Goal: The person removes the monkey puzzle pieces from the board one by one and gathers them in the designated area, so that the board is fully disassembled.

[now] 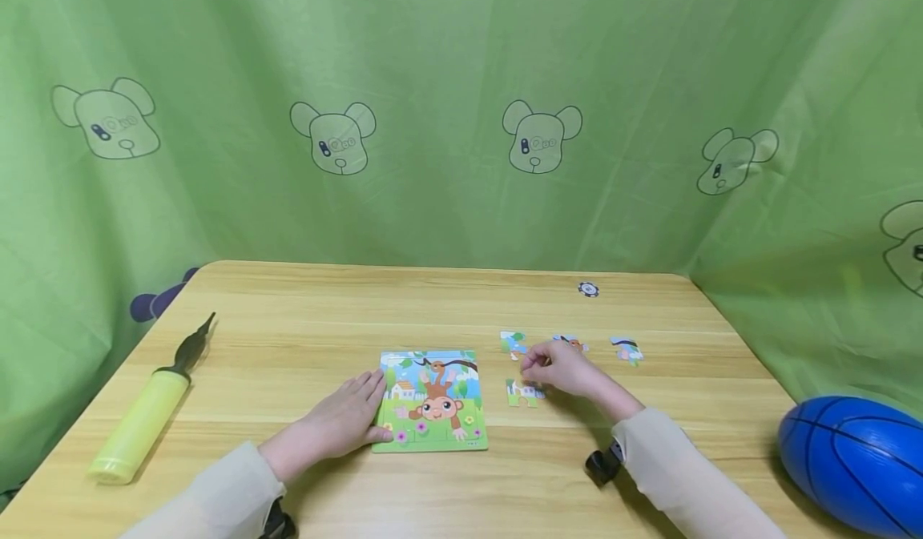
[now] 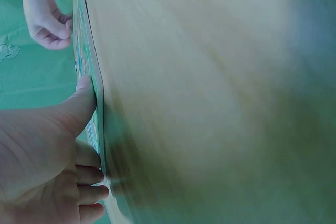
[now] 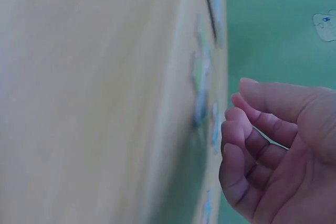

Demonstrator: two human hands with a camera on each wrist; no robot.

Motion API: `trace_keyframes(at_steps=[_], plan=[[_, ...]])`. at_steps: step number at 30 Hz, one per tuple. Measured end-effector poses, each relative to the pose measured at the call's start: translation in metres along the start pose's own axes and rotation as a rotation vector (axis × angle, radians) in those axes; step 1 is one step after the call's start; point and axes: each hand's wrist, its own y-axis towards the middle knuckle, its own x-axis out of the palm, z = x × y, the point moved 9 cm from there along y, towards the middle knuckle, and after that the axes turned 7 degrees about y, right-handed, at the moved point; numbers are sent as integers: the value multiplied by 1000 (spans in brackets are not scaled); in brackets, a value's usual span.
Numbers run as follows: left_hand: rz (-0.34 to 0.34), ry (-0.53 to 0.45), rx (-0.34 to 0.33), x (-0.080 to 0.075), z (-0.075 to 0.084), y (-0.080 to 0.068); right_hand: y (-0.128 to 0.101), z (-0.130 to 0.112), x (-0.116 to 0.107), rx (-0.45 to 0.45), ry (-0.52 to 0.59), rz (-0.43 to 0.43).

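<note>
A square monkey jigsaw puzzle [image 1: 433,403] lies flat on the wooden table. My left hand [image 1: 342,415] rests at its left side, fingers extended along the edge and thumb on the board; the left wrist view shows the thumb [image 2: 84,95] on the board's rim. Over the loose pieces to the right hovers my right hand [image 1: 562,368], fingers loosely bent, with nothing visible between them in the right wrist view. Below its fingertips is a house-and-fence piece [image 1: 521,395]. Behind lie a blue-and-green piece [image 1: 513,340], a partly covered brown piece [image 1: 570,339] and a branch piece [image 1: 626,350].
A yellow hand pump [image 1: 140,427] with a black nozzle lies on the left of the table [image 1: 324,307]. A blue ball [image 1: 854,463] sits at the right edge. Toward the back is a small round token [image 1: 588,289]. Green curtains [image 1: 447,211] hang behind.
</note>
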Motion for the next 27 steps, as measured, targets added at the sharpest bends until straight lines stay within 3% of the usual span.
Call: trace_keyframes(at_steps=[8, 19, 27], plan=[[10, 0, 3, -1, 0, 0, 5, -36, 11, -107, -46, -19], [6, -9, -3, -2, 0, 1, 16, -70, 62, -217, -3, -137], [3, 6, 0, 1, -1, 2, 24, -79, 94, -250, -74, -220]])
